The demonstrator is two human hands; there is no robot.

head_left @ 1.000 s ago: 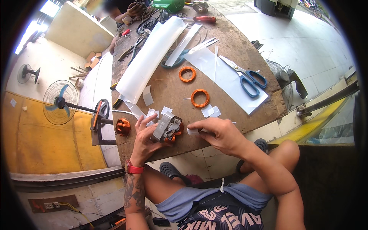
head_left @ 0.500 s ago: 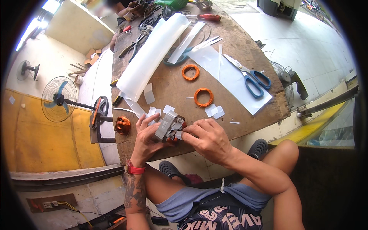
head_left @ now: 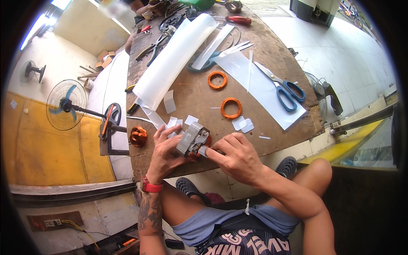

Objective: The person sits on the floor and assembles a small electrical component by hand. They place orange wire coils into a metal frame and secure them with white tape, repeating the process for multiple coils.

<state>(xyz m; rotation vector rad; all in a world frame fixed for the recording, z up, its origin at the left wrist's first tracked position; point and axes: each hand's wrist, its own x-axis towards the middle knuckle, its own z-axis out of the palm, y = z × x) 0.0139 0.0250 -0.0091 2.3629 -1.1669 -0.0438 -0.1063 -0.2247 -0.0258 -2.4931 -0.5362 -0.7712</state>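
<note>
My left hand [head_left: 163, 151] is closed round the side of a grey metal motor stator [head_left: 190, 138] with orange copper windings, held above the table's near edge. At its right side, my right hand [head_left: 237, 155] pinches a small pale piece of insulation film [head_left: 203, 150] against the stator's opening. How far that piece sits inside is hidden by the fingers. Small cut film pieces [head_left: 191, 120] lie just beyond the stator. Two rings of orange copper wire, a nearer coil [head_left: 231, 109] and a farther coil [head_left: 217, 80], rest on the table.
A large roll of white film [head_left: 174, 63] lies across the wooden table [head_left: 191, 95]. Blue-handled scissors [head_left: 287, 93] rest on a flat film sheet [head_left: 259, 89] at right. Pliers [head_left: 154, 49], a red screwdriver [head_left: 238, 20] and a wound copper bundle [head_left: 138, 136] are also there. Another person's hand [head_left: 157, 7] shows at the far end.
The whole view has shifted slightly, so the table things appear a little farther right. My right-hand fingers have moved slightly back from the stator, showing more of its windings.
</note>
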